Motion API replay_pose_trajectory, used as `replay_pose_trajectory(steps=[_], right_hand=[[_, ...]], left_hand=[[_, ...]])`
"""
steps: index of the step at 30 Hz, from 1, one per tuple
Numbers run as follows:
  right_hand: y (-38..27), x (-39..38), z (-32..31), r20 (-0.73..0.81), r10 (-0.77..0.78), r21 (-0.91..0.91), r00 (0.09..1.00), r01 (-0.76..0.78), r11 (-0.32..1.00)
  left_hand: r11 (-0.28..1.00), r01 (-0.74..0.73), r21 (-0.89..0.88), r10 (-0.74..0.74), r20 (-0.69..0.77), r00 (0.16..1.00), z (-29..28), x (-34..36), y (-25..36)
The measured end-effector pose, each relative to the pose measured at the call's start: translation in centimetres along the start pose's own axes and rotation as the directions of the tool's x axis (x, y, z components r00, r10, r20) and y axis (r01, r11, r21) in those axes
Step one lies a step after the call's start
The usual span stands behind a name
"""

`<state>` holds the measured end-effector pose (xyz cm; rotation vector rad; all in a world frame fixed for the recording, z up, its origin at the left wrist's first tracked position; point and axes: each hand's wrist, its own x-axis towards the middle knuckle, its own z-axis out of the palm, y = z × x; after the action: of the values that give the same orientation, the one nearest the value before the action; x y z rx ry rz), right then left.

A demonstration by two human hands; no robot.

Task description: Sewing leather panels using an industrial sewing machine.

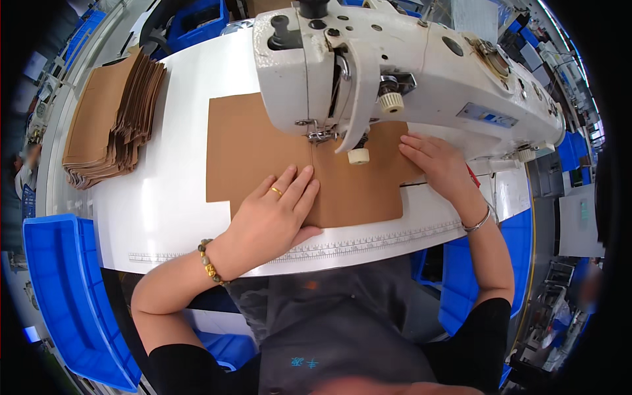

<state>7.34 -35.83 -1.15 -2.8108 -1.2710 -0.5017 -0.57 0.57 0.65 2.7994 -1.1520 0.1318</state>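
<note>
Plainly, the brown panel (283, 148) lies flat on the white table (158, 217) in the middle of the frame, partly under the head of the white machine (428, 79) that fills the upper right. Its lower left corner is notched, and a thin line runs down it just below the metal foot (322, 136). At the centre, the left hand (266, 214) lies palm down on the panel, fingers stretched out and slightly spread, with nothing gripped (a gold ring (276, 191) sits on one finger). The right hand (436, 162), right of centre, has its fingers loosely extended and their tips on the panel's right edge; its thumb is hidden, so I cannot tell whether it pinches that edge. A ruler (382, 243) runs along the table's near edge, lower in the frame. A stack (102, 118) of brown pieces stands at the upper left, well apart from both hands, while a blue bin (76, 296) takes up the lower left and a second bin (459, 283) shows at the lower right, beside the right forearm (492, 263)
</note>
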Motion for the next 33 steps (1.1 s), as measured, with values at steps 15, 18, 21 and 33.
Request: replay_pose_trajectory(steps=[15, 18, 21, 33], right_hand=[[-5.6, 9.7, 5.9, -0.305, 0.008, 0.197, 0.952, 0.054, 0.979], [-6.0, 10.9, 6.7, -0.368, -0.057, 0.127, 0.928, 0.111, 0.986], [-6.8, 11.0, 4.7, -0.356, -0.072, 0.097, 0.932, 0.114, 0.989], [-8.2, 9.3, 4.7, -0.261, -0.039, 0.018, 0.965, 0.046, 0.999]], left_hand=[[1.000, 0.002, -0.017, -0.003, -0.084, 0.996, 0.6, 1.3, -0.8], [0.997, 0.013, -0.077, -0.025, -0.158, 0.987, 1.0, 1.3, -1.2], [0.993, 0.047, -0.107, -0.070, -0.225, 0.972, 1.2, 1.3, -1.9], [0.985, 0.105, -0.135, -0.153, -0.414, 0.897, 2.1, 3.5, -3.7]])
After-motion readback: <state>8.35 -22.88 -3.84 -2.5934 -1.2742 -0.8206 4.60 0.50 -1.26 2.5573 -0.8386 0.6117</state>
